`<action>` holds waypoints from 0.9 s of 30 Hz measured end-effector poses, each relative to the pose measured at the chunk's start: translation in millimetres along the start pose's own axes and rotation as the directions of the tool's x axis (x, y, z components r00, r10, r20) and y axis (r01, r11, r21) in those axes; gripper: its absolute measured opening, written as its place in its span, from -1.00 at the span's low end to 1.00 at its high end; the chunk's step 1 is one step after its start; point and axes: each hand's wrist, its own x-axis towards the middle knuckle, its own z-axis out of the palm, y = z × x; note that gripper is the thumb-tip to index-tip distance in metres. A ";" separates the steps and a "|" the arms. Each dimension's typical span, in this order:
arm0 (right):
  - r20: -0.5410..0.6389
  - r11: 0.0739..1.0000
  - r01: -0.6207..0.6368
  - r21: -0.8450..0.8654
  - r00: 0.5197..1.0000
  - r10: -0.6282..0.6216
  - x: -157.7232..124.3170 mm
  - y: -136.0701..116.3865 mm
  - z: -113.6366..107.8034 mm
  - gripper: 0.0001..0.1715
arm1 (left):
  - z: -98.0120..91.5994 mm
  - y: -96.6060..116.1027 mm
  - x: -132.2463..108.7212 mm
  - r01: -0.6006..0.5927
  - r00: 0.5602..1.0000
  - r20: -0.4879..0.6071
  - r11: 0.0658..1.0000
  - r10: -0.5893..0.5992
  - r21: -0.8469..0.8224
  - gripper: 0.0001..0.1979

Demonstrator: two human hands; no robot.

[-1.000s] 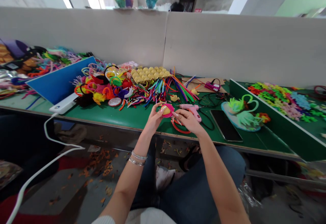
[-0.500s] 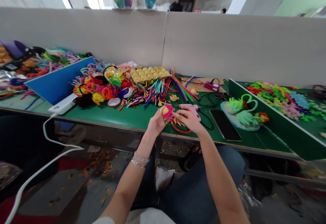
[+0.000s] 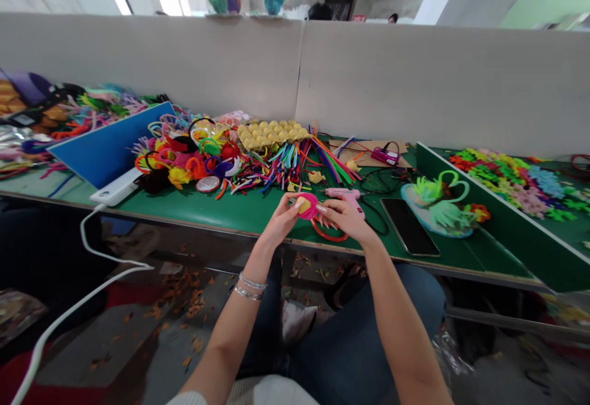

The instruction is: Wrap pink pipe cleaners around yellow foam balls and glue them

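- Pink-and-yellow piece (image 3: 310, 208): center of frame, up off the near edge of the green table (image 3: 235, 211), between the two hands; pink strands wrap around a yellow core.
- Left hand (image 3: 282, 219): thumb and fingers clamped on the piece's left side, yellow showing by the thumb. Bracelets (image 3: 250, 288) on that wrist, lower center.
- Right hand (image 3: 345, 216): thumb and forefinger pinched together on the piece's right edge; other fingers partly hidden from me, can't tell if they touch it.
- Red curved item (image 3: 328, 236): on the table just below the right hand, partly covered by it.
- Pink glue gun (image 3: 343, 193): just above and beyond the right hand, lying on its side.
- Dark-screened phone (image 3: 410, 227): right of center, near the table edge.
- Fuzzy green craft piece (image 3: 445, 214): just right of the phone, on a pale base.
- Yellow bumpy tray (image 3: 271, 133): above center, against loose fuzzy sticks (image 3: 288, 162).
- Mixed colorful heap (image 3: 188, 159): left of center, beside a blue board (image 3: 113, 147) and a white power strip (image 3: 115, 188).
- Green divider (image 3: 498, 214): right side, multicolored pile (image 3: 511, 184) behind it.
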 end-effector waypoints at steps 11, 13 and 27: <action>0.006 1.000 0.000 0.021 1.000 0.000 2.3 6.3 1.1 -0.58 | -11.8 -6.1 5.9 -0.068 0.994 -0.067 0.969 0.087 0.239 -0.60; 0.010 1.000 0.001 0.017 1.000 -0.001 2.7 6.8 1.0 -0.57 | -13.0 -2.5 6.2 -0.078 0.995 -0.045 0.968 0.091 0.240 -0.61; 0.043 0.999 0.004 -0.051 0.999 -0.002 2.6 4.3 4.2 -0.62 | -22.2 16.1 2.7 -0.118 0.986 0.156 0.909 0.060 0.399 -0.35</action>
